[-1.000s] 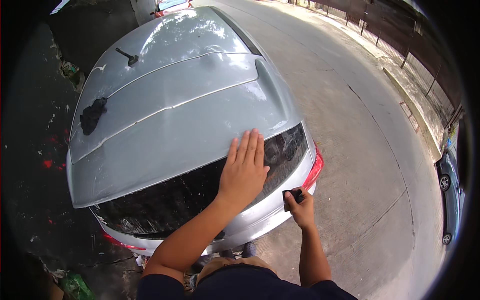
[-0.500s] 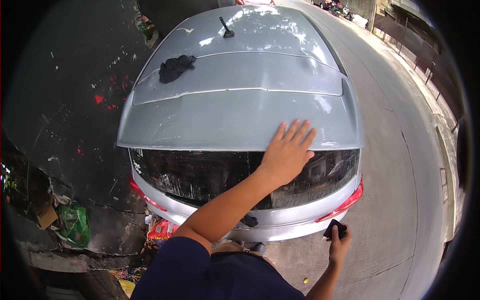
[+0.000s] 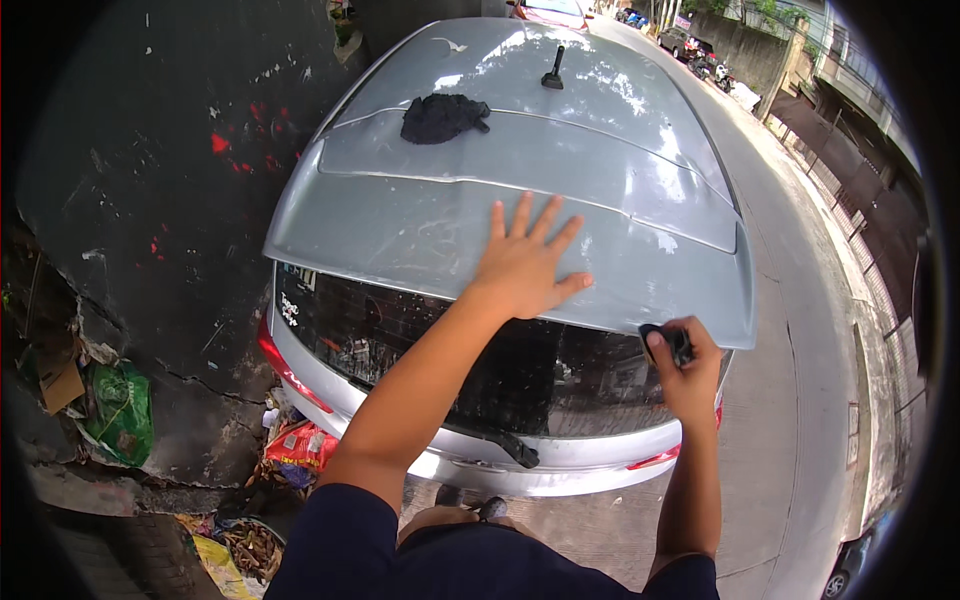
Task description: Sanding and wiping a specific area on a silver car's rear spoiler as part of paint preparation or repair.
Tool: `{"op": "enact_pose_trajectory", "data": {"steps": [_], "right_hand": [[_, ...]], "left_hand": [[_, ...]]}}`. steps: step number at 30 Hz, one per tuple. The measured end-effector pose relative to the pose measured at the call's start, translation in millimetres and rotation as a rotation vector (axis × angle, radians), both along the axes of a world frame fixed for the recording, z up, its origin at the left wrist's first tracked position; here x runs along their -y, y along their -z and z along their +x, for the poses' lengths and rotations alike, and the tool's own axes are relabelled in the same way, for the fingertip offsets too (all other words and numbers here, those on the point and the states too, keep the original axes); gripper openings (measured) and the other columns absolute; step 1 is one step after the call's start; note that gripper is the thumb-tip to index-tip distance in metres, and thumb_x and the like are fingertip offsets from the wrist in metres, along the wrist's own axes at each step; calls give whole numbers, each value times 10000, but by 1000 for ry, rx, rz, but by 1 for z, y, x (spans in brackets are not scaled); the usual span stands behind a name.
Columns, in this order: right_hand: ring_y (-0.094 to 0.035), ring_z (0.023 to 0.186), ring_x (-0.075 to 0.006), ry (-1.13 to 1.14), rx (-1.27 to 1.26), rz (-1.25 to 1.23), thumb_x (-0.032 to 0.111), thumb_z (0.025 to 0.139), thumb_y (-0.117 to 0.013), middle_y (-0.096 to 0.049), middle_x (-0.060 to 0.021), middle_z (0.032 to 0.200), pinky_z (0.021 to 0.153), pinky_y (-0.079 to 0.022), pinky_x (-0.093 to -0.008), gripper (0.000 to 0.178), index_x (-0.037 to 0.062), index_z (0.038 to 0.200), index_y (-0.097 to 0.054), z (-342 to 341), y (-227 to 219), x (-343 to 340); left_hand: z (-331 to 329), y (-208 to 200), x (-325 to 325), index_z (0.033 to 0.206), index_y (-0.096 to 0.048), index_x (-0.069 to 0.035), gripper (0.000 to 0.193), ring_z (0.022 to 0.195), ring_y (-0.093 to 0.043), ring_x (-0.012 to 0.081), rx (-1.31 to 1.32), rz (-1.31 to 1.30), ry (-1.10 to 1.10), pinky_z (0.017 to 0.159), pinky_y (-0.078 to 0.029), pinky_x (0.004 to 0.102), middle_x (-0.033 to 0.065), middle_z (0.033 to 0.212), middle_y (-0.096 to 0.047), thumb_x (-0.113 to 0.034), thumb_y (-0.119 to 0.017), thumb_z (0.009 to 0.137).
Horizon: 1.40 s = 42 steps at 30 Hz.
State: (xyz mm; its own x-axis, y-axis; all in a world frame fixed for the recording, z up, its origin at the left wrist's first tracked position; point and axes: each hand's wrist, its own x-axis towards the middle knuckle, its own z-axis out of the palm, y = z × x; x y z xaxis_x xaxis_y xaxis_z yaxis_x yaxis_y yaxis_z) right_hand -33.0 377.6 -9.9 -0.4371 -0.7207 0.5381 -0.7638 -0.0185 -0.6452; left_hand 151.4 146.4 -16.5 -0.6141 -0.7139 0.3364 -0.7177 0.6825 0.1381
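The back of a silver car is before me, with its dark rear window below the roof edge. My left hand lies palm down on the roof's rear edge, fingers spread and holding nothing. On the right, my right hand grips a small black block, perhaps a sponge or applicator pad, above the right end of the rear window. Whether the block touches the car, I cannot tell. A crumpled black cloth rests on the roof, left of the stubby antenna.
Close along the left runs a dark, cracked wall. Litter sits at its foot, including a green bag and a red bag. A rear wiper crosses the lower window. To the right is a concrete road.
My right hand has risen with the black block from beside the bumper to the roof's rear edge. My left hand has shifted left on the car, and the view has swung right.
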Motion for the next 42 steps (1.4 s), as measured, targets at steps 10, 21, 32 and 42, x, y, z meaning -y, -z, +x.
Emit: {"op": "enact_pose_trajectory", "data": {"steps": [10,21,32,42], "right_hand": [[-638,871,-321,24,-344,167,258,881,-858,-687,-75,888,825,-443,-449,260,61,906,-689,-16,-42,176],[-591,820,-265,-121,-505,78,215,880,-870,-645,-62,806,862,-409,-373,235,74,861,-683,46,-32,193],[-583,859,-245,-590,-616,142,244,863,-881,-640,-15,831,882,-377,-402,240,119,873,-676,98,-24,209],[-556,880,-245,-603,-646,170,275,891,-843,-643,-5,833,870,-363,-397,209,135,870,-690,102,-24,207]], "left_hand": [[117,101,-22,1525,-566,-122,654,1539,-402,423,-410,-358,206,1261,-268,611,186,1688,-405,-449,-720,981],[144,248,46,1470,-566,-77,754,1512,-382,481,-565,-209,24,1247,-195,712,276,1590,-441,-561,-734,917],[154,253,48,1425,-613,-74,723,1485,-409,504,-569,-174,2,1246,-196,720,265,1547,-494,-565,-731,907],[149,255,46,1411,-635,-71,723,1452,-447,501,-619,-162,19,1227,-226,728,255,1509,-529,-589,-725,914]]}}
